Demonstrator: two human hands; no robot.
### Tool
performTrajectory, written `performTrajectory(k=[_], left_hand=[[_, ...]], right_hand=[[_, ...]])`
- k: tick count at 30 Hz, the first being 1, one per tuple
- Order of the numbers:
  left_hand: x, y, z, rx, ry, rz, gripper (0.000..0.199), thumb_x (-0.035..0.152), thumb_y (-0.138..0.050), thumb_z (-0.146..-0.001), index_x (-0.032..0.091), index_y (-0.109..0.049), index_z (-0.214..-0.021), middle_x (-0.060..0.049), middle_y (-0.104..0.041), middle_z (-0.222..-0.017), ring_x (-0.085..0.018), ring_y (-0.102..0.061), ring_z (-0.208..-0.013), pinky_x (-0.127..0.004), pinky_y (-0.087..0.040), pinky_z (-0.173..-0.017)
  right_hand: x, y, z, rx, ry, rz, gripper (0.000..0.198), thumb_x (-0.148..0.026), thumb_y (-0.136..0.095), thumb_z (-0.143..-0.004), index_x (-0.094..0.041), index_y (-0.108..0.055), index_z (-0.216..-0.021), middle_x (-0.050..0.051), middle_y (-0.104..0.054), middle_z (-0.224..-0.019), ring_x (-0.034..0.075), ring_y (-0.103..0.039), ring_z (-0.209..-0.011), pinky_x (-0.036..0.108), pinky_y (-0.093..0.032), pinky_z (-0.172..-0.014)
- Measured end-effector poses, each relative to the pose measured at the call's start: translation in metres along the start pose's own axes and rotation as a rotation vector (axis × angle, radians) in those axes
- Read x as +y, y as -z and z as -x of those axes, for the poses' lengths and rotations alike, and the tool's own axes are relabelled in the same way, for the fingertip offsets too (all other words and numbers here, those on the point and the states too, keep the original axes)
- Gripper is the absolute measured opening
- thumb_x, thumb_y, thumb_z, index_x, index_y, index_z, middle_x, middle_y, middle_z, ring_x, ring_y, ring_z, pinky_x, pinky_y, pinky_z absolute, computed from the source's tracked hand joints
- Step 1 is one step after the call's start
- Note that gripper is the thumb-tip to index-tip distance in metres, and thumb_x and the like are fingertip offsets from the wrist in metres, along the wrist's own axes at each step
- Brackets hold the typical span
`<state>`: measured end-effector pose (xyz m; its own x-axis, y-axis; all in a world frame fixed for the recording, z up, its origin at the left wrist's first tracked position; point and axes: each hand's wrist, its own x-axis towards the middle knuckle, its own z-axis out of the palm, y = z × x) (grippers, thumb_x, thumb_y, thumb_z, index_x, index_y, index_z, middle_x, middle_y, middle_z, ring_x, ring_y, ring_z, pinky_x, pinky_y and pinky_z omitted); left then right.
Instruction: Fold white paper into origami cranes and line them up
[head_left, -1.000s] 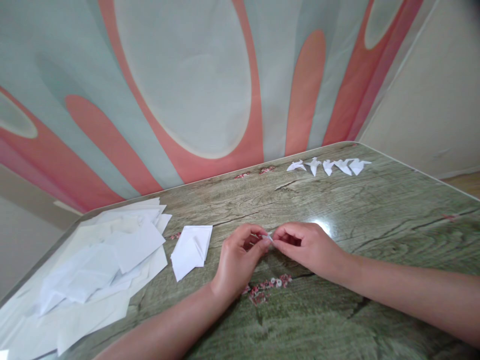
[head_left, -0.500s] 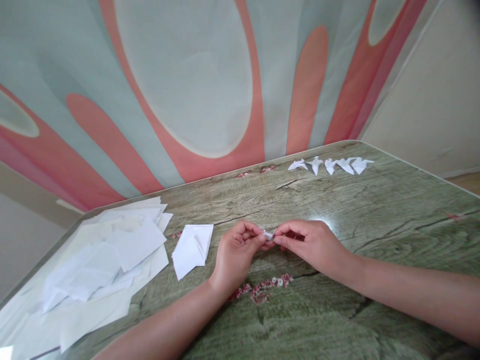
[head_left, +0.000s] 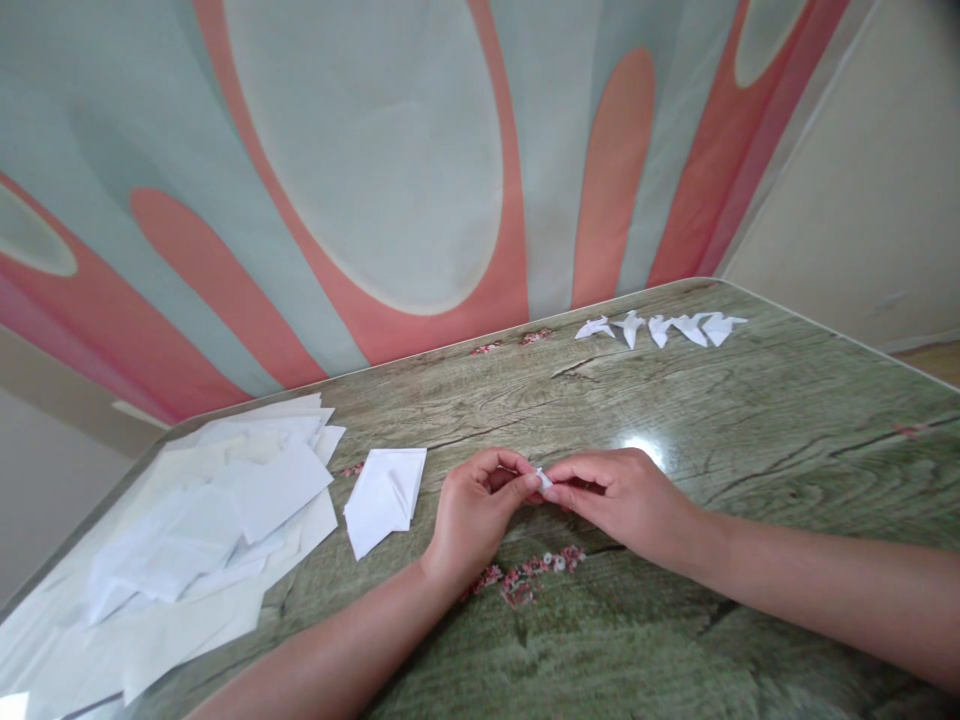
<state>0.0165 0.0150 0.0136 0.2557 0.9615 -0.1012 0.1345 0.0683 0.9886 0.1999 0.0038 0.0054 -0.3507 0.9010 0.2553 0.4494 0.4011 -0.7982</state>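
Observation:
Between my two hands, just above the table, is a small folded piece of white paper (head_left: 543,481). My left hand (head_left: 484,503) pinches its left side between thumb and fingers. From the right, the thumb and forefinger of my right hand (head_left: 626,497) close on its other side. Fingertips cover most of the piece, so its exact shape cannot be made out. Left of my left hand lies a little stack of white paper squares (head_left: 382,495), apart from it.
A wide, loose pile of white paper sheets (head_left: 217,510) spreads over the left of the wood-patterned table (head_left: 480,410). Several folded white paper figures (head_left: 660,330) stand in a row near the back right edge. A patterned wall covering (head_left: 367,150) rises behind the table.
My fingertips have drawn closer together over the folded paper, and it is turned a little. Both hands have shifted only slightly; the stack, pile and figures stay put.

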Motion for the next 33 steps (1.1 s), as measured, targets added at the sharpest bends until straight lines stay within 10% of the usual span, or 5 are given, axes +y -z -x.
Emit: performTrajectory(k=[33], left_hand=[[-0.0029,-0.0010,0.0006,-0.087,0.049,0.119,0.012,0.020,-0.068,-0.077,0.013,-0.058,-0.078,0.000,-0.066,-0.066,-0.010,-0.061,-0.063,-0.019,-0.047,-0.065]], right_hand=[[-0.0009,-0.0029,-0.0004,-0.027,-0.006,0.032,0.018,-0.020,-0.057,-0.084,-0.018,-0.061,-0.067,-0.004,-0.057,-0.061,0.009,-0.051,-0.058,0.021,-0.035,-0.055]])
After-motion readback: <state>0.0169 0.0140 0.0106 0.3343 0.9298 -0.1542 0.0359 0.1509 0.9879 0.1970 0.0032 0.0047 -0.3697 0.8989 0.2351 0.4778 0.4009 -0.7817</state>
